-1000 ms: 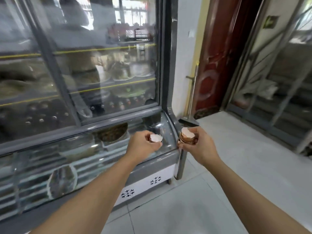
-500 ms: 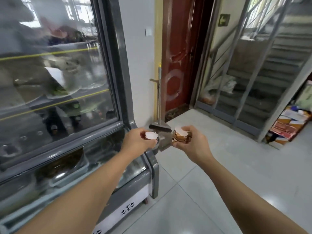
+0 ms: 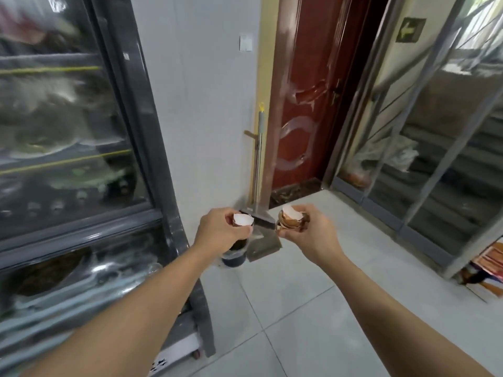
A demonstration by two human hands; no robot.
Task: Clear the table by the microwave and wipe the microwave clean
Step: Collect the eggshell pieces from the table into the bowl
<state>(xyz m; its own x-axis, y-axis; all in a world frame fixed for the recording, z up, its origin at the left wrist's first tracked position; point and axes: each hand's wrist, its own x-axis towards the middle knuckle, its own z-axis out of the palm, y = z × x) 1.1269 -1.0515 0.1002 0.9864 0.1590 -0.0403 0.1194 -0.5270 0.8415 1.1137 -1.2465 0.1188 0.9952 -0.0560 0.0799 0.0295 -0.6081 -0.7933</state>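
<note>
Clearing stage, mid-carry: left hand fingers hold one eggshell half, right hand grips stacked eggshells, near floor bin. Shells undumped; microwave out of view, wiping apparently left.

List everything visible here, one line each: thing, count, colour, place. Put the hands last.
eggshell half: one, white inside, in the left hand
stacked eggshells: several, brown, in the right hand
display fridge: one, dark grey frame, glass front, left
bucket: one, dark, on the floor under the left hand
dustpan: one, grey, long handle, by the wall
door: one, red-brown, shut, centre
light switch: one, white, on the wall
arrow sign: one, green, upper right
left hand: grips the eggshell half
right hand: grips the stacked eggshells
</note>
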